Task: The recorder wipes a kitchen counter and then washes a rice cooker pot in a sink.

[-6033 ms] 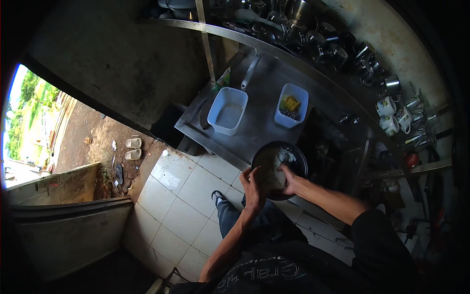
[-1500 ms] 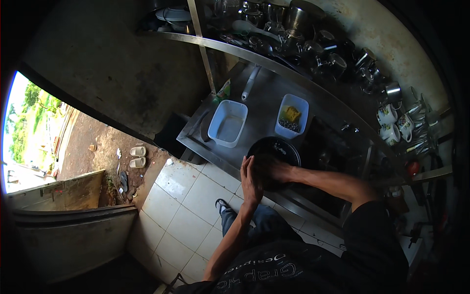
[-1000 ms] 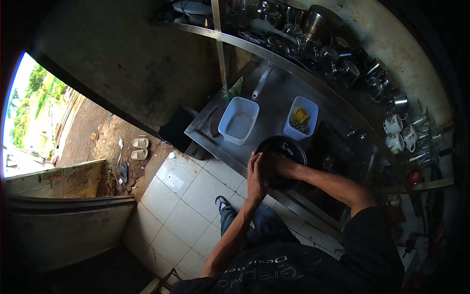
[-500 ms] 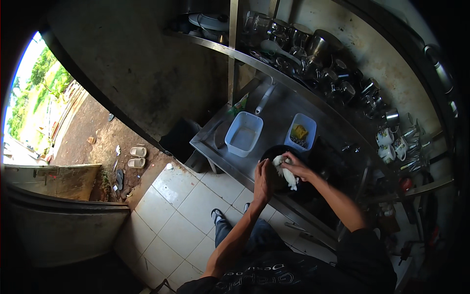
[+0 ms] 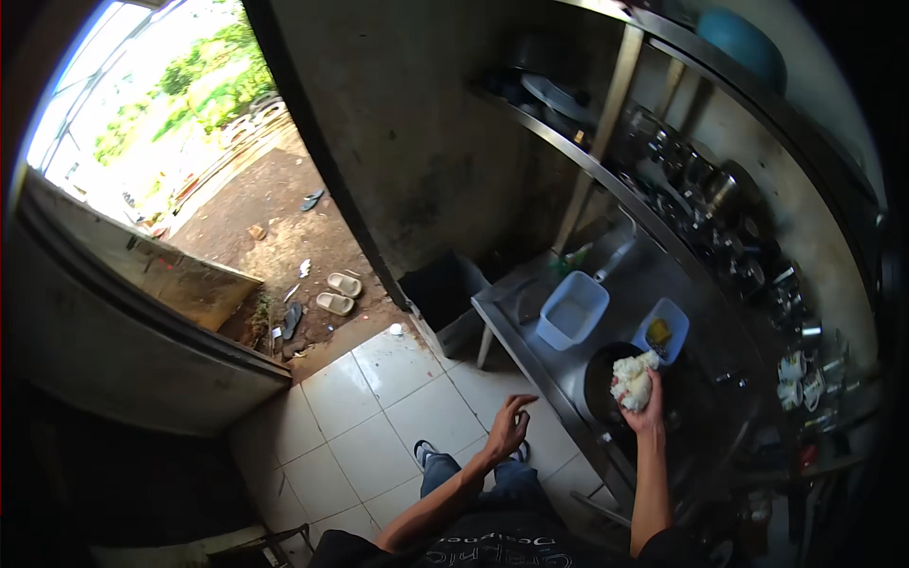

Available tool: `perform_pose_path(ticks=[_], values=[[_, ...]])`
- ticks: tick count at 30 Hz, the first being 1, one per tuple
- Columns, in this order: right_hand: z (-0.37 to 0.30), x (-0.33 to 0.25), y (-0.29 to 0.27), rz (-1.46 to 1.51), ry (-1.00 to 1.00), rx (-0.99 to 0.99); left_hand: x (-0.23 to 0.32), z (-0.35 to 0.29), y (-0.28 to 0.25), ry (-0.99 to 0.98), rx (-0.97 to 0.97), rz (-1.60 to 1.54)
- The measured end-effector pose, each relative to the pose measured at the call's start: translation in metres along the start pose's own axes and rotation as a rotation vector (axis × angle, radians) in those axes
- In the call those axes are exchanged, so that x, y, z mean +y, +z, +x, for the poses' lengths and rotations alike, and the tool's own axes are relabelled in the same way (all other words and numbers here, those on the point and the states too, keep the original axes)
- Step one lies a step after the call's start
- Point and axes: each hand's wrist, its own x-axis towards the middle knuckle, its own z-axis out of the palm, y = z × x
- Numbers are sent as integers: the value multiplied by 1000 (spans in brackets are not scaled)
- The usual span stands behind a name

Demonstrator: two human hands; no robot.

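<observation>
My right hand (image 5: 646, 409) grips a crumpled white cloth (image 5: 629, 381), bunched up above its fingers. Below the cloth is a round black basin (image 5: 597, 396), partly hidden by it, on the steel counter. My left hand (image 5: 508, 428) is off the counter's front edge, over the tiled floor. Its fingers are loosely bent and apart, with nothing in them. Just beyond the cloth stands a pale blue plastic tub (image 5: 675, 320) with a yellow sponge (image 5: 658, 330) in it. A second pale tub (image 5: 559, 331) stands to its left.
A metal shelf (image 5: 653, 222) above the counter (image 5: 516, 301) carries several pots, cups and glasses. A dark bin (image 5: 445, 293) stands left of the counter. Beige sandals (image 5: 336, 303) lie outside the open doorway at left.
My view has swung left. My left hand has come away from the cloth and down toward my body. My right hand now holds the cloth alone, and it looks looser and more bunched.
</observation>
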Motion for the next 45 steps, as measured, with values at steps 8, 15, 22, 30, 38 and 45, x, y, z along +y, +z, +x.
perform_pose_path(ticks=[8, 15, 22, 30, 38, 45], values=[[30, 154, 133, -294, 48, -122, -75, -49, -162, -287, 3, -211], [140, 373, 228, -136, 549, -210, -88, -78, -344, -301, 219, -106], [244, 541, 291, -200, 761, -209, -141, -117, -470, -455, 540, -258], [367, 657, 328, -220, 814, -128, -260, -213, -551, -978, 827, -621], [492, 714, 417, -159, 684, -130, -314, -220, -646, -1259, 984, -857], [556, 730, 494, -123, 565, -184, -334, -73, -787, -1125, 725, -654]])
